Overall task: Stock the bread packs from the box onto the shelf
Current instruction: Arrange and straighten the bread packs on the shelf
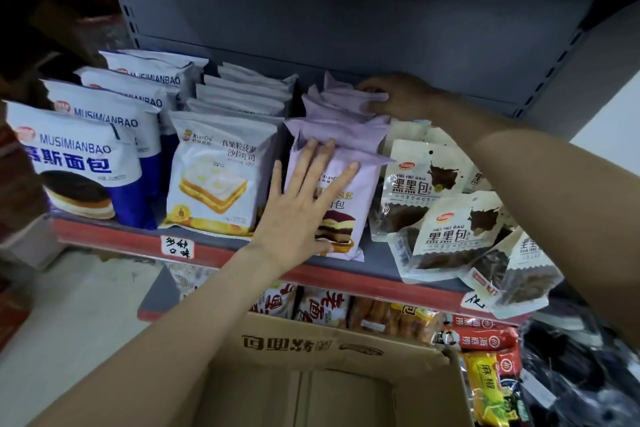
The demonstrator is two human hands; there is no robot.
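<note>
A row of purple bread packs [360, 191] stands front to back on the grey shelf [377, 262], between white pineapple toast packs and dark bread packs. My left hand [301, 204] lies flat with straight fingers against the face of the front purple pack. My right hand [398, 95] reaches to the back of the shelf, its fingers on the top edge of the rearmost purple pack [349, 99]. The brown cardboard box [311, 347] sits open below the shelf; the part of its inside that shows holds no packs.
Blue-and-white mousse bread packs [86, 163] fill the shelf's left end, white toast packs [214, 177] stand beside them. Loose black bread packs [446, 229] lean at the right. A lower shelf holds snack packs [485, 357]. The shelf's back panel [346, 10] rises behind.
</note>
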